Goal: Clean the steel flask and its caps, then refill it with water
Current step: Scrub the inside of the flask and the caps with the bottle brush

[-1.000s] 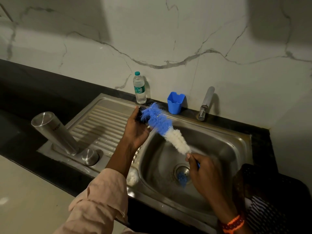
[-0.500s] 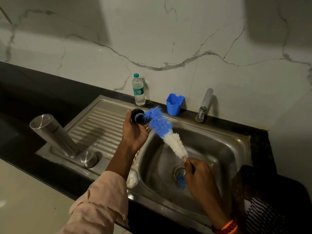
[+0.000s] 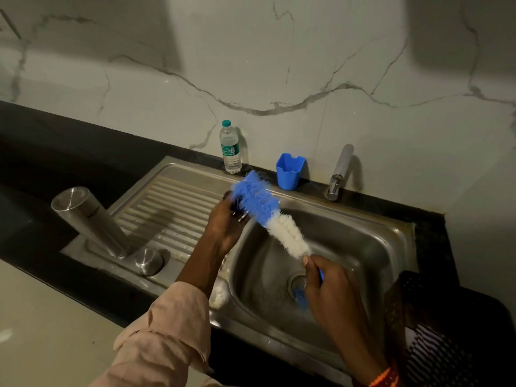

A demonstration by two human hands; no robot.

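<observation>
The steel flask [image 3: 89, 222] stands upside down on the drainboard at the left, with a round steel cap [image 3: 148, 261] beside its base. My left hand [image 3: 227, 224] holds a small black cap [image 3: 234, 205] over the sink's left edge; the cap is mostly hidden by my fingers and the bristles. My right hand [image 3: 332, 289] grips the blue handle of a bottle brush [image 3: 275, 222]. The brush's blue bristle end presses against the black cap, its white part nearer my right hand.
The steel sink [image 3: 363, 247] has a drain at its bottom. A plastic water bottle [image 3: 230, 148], a blue plastic cup [image 3: 289, 171] and a steel tap [image 3: 339, 173] line the back ledge. A dark perforated basket [image 3: 446, 325] sits at the right.
The brush has slid over the black cap, now covering its opening, which showed half a second ago. My left hand has turned slightly. The flask and steel cap have not moved.
</observation>
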